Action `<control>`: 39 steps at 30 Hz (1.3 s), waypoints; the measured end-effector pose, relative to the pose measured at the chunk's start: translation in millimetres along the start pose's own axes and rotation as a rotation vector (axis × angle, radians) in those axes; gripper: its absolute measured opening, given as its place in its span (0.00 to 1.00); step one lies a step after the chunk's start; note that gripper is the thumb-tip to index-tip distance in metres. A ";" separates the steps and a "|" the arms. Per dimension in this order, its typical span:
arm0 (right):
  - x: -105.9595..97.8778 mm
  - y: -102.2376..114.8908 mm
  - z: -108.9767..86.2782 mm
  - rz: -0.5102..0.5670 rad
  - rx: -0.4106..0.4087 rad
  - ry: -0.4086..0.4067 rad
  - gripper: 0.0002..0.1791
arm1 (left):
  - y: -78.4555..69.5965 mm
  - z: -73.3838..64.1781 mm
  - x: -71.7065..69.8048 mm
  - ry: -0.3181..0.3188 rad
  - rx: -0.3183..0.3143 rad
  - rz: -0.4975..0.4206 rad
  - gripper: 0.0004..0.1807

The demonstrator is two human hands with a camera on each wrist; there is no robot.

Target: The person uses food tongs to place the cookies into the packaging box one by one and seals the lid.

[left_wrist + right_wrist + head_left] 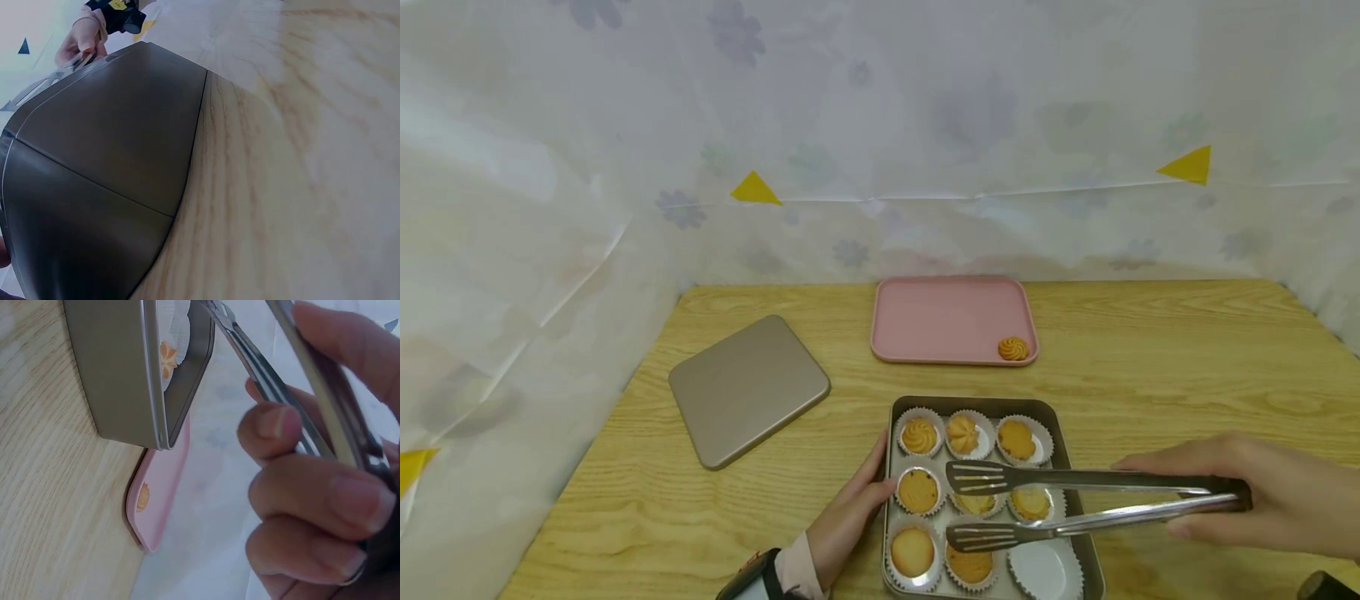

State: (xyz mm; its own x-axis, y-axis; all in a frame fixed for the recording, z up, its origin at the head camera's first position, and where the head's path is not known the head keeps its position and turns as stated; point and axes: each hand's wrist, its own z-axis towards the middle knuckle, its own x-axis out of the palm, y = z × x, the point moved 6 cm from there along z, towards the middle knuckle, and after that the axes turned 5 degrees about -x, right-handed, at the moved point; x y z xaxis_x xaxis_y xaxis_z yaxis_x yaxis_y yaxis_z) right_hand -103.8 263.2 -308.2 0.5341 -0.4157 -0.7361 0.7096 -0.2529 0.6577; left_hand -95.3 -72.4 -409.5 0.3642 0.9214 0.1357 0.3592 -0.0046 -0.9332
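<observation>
A rectangular metal tin (1078,500) holds several cookies in white paper cups, among them a swirled cookie (918,435) and a round plain cookie (912,552). The paper cup (1047,570) at its near right corner has no cookie in it. My left hand (844,515) rests against the tin's left side, thumb at the rim and fingers along the outer wall. In my right hand (1262,492) I hold metal tongs (1120,480) by their hinged end. Their slotted tips are spread above the middle column of cookies, with nothing seen between them.
Behind the tin lies a pink tray (951,317) with one swirled cookie (1013,348) in its near right corner. A flat metal lid (748,392) lies on the wooden table (625,500) at the left. A patterned cloth (880,125) hangs behind the table.
</observation>
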 end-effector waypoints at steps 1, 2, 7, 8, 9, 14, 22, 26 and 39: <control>-2.5 -0.5 0.1 0.021 0.005 -0.017 0.36 | -0.1 -0.1 0.1 0.000 -0.002 -0.001 0.37; -5.3 -1.4 0.1 0.033 0.017 -0.037 0.36 | -0.1 0.0 0.0 -0.002 -0.002 0.000 0.37; -20.5 -12.4 -0.5 -0.224 0.240 -0.175 0.31 | 0.0 0.2 -0.8 -0.009 -0.007 0.006 0.37; -22.7 -15.6 -0.8 -0.279 0.295 -0.189 0.29 | 0.1 0.4 -1.2 -0.012 -0.007 0.009 0.37; -24.4 -18.4 -0.9 -0.332 0.348 -0.203 0.28 | 0.1 0.5 -1.2 -0.013 -0.007 0.010 0.37; -30.7 -28.6 1.9 -0.395 0.435 -0.239 0.27 | 0.1 0.7 -1.1 -0.015 -0.005 0.009 0.37; -37.6 -39.0 6.8 -0.344 0.493 -0.297 0.28 | 0.5 0.8 -0.9 -0.010 0.002 0.008 0.37; -40.4 -44.2 10.0 -0.370 0.504 -0.302 0.29 | 0.5 0.8 -0.9 -0.013 0.002 0.009 0.37; -47.2 -60.0 16.7 -0.491 0.618 -0.217 0.34 | 0.2 0.5 -1.1 -0.025 -0.003 0.017 0.37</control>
State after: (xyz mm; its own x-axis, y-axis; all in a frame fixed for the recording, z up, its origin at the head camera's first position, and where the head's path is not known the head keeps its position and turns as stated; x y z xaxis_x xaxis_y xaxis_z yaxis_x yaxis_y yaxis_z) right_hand -179.2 283.4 -310.2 0.0820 -0.2762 -0.9576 0.4240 -0.8599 0.2843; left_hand -96.0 -73.3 -410.1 0.3482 0.9307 0.1116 0.3562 -0.0212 -0.9342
